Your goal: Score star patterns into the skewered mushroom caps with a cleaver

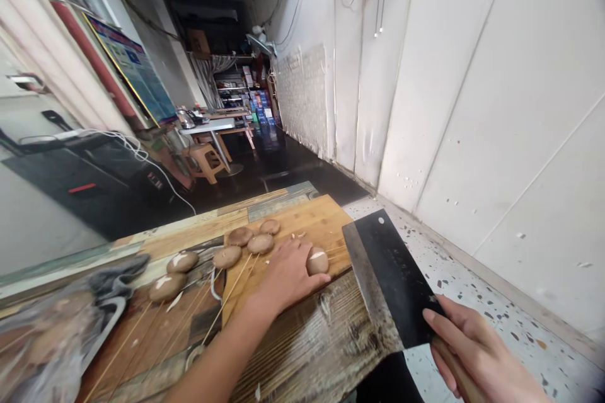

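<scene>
Right hand: the right hand (477, 343) is wrapped round the wooden handle of a cleaver (392, 271), its blade beside the board's right end.
Cleaver: probably heavy and stiff, best held at the handle; marks on the dark blade are too faint to read.
Left hand: the left hand (290, 267) pinches a mushroom (319, 261) between thumb and fingers.
Mushroom: on the cutting board (326, 217), near its right end, with a white cut on the cap; likely light, spongy and easily bruised, best taken by the cap's sides.
Other mushrooms: more mushrooms (227, 257) and thin sticks (234, 283) lie leftward.
Back: a poster (135, 66) and stacked boxes (259, 107) bear print, unreadable here.
</scene>
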The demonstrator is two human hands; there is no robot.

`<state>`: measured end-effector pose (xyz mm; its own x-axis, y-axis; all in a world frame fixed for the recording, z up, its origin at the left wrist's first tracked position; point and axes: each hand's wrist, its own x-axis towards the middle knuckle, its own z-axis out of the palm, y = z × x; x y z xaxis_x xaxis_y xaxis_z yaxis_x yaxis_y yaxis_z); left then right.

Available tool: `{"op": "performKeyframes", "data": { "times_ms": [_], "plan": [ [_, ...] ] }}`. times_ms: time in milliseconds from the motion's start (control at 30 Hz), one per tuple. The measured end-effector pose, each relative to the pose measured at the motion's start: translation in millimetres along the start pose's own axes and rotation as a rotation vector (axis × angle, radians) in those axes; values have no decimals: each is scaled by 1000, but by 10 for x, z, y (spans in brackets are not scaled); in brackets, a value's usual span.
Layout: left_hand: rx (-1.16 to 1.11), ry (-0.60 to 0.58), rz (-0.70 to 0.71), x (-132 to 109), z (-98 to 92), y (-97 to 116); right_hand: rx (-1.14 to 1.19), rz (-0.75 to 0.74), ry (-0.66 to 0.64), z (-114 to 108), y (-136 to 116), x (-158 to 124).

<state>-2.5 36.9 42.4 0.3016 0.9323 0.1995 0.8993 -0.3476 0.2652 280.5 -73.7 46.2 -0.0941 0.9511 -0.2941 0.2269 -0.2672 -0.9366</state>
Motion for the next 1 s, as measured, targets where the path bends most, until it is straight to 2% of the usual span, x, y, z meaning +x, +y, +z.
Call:
{"op": "performKeyframes", "data": {
  "times_ms": [167,300,600,800,1000],
  "plan": [
    [-175,153,-62,-228,233,-162,38,-2,-184,71,-73,218],
    [-277,197,-87,-273,360,-251,32,12,-231,72,-75,349],
    [-351,231,-66,-300,351,-207,82,43,-285,12,-5,393],
    [-358,248,-63,-296,386,-222,65,96,-261,-14,-87,394],
    [-374,268,-47,-288,418,-232,8,55,-276,-41,-159,387]
  ]
}}
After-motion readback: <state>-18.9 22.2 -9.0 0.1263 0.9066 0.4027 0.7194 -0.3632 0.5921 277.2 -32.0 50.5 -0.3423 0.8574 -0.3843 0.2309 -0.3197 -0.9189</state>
